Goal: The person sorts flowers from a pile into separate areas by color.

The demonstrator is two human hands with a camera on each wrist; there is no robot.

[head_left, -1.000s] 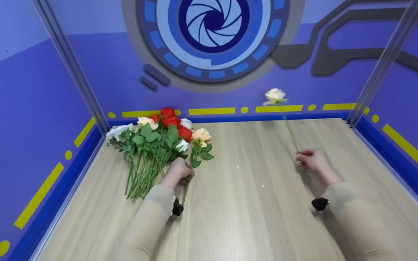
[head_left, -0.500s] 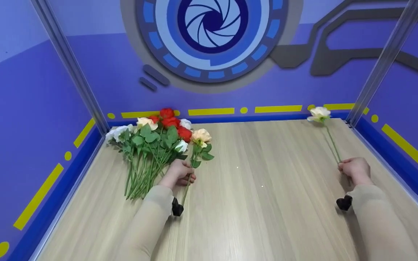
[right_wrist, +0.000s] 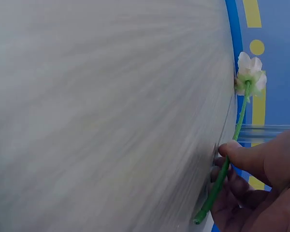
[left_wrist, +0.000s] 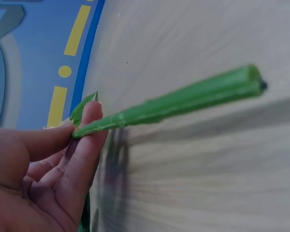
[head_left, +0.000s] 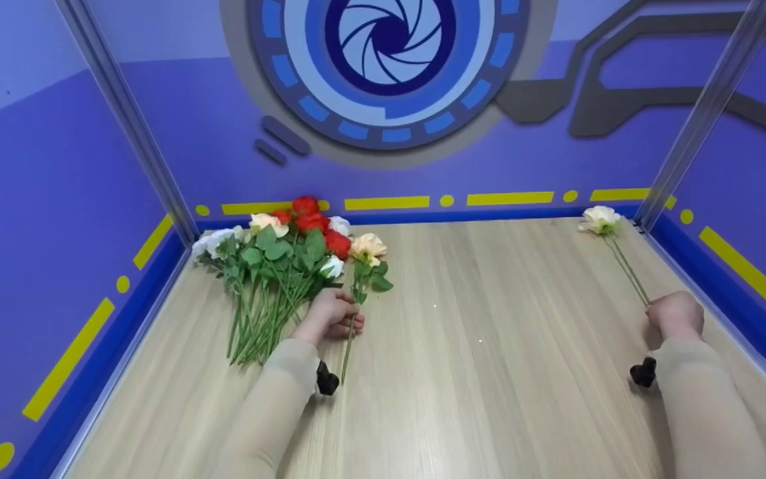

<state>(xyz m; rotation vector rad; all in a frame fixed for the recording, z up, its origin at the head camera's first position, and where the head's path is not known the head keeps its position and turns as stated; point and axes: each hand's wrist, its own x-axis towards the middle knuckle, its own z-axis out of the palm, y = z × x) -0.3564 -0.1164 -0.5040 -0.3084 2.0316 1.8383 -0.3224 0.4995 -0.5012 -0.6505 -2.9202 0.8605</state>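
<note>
Between thumb and fingers, my left hand [head_left: 333, 314] pinches the stem of a peach rose [head_left: 369, 249] beside the heap of flowers. Its cut green stem end [left_wrist: 193, 96] points toward the camera in the left wrist view. Over at the right side of the table, my right hand [head_left: 677, 314] holds a cream-white rose [head_left: 601, 219] by its stem, bloom toward the back corner. The right wrist view shows the thumb pressing that green stem [right_wrist: 217, 187] against the fingers, low over the table.
A heap of red, white and peach flowers [head_left: 276, 266] lies at the back left, stems toward the front. The wooden table [head_left: 463, 399] is bounded by a blue printed back wall [head_left: 423, 166] and side walls. Metal posts [head_left: 702, 113] stand at the back corners.
My right hand has carried the cream-white rose rightward and lowered it toward the table near the right wall. My left hand has stayed by the heap, its fingers slightly shifted on the stem.
</note>
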